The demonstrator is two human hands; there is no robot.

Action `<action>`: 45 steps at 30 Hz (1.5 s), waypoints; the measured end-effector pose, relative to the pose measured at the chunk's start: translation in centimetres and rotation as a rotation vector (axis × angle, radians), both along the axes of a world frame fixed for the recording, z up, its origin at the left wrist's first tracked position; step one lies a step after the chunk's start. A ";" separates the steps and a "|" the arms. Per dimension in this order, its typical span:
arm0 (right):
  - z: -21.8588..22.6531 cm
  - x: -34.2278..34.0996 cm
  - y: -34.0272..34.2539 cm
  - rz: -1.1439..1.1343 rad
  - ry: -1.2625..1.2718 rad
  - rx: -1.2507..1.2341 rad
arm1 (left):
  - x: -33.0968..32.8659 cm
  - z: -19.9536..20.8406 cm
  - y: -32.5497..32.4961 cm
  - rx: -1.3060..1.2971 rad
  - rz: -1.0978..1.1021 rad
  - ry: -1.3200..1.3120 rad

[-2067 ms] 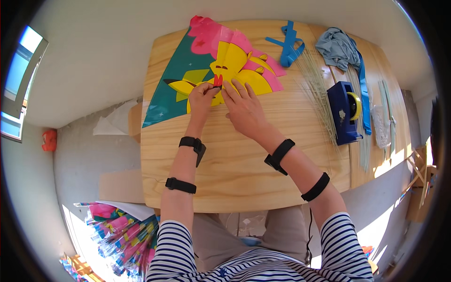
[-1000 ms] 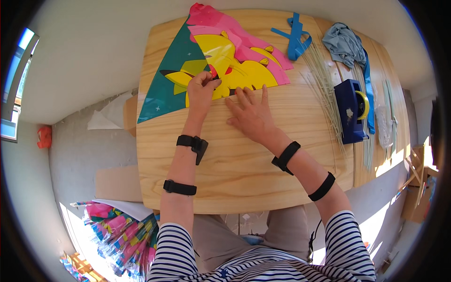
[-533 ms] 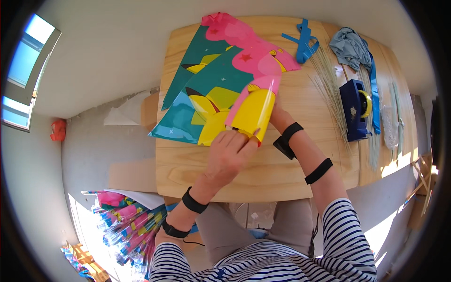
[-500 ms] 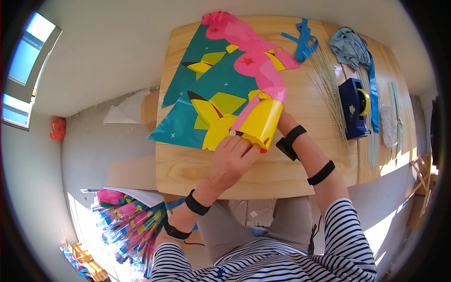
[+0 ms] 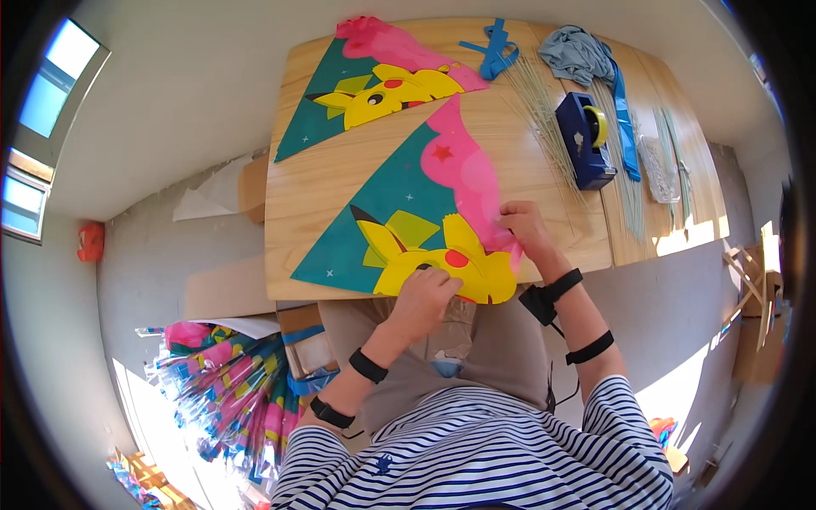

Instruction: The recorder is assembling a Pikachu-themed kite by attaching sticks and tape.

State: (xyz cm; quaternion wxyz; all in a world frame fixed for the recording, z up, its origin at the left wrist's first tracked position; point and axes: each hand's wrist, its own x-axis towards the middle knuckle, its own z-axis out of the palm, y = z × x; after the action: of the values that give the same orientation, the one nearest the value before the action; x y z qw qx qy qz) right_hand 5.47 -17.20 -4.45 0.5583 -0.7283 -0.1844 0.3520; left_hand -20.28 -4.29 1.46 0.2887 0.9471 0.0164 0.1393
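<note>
Near triangular sheet (image 5: 429, 212), one of two, teal, pink and yellow: at the front edge of one wooden table (image 5: 319, 191), partly overhanging. Far triangular sheet (image 5: 374, 92), similar: flat behind it, apart. Plastic-wrapped bundle (image 5: 225, 382), one: by the table's left front corner, pieces too overlapped to count. Tape dispenser (image 5: 578, 140), one, blue: contains one yellow roll (image 5: 602, 126). Right hand (image 5: 530, 229): thumb and fingers pinched on the near sheet's pink side. Left hand (image 5: 425, 302): fingers closed together on its lower edge.
</note>
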 end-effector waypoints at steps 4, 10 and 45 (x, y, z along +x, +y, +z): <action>0.3 -4.5 1.3 -0.003 -0.593 -0.193 | -0.1 2.3 1.0 -0.457 0.264 0.047; 1.7 -14.4 1.1 0.051 -1.038 -0.159 | 6.2 1.5 3.0 -0.262 0.527 0.136; 25.1 -9.1 -2.0 0.326 -0.251 0.529 | -3.5 18.4 1.4 -1.412 -0.038 -0.041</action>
State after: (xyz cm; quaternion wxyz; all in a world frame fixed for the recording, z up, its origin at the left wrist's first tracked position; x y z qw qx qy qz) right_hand -3.62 -19.19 20.63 0.6374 -0.5567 -0.4508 0.2841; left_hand -23.79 -2.88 19.85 0.8369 0.5305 0.0808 0.1080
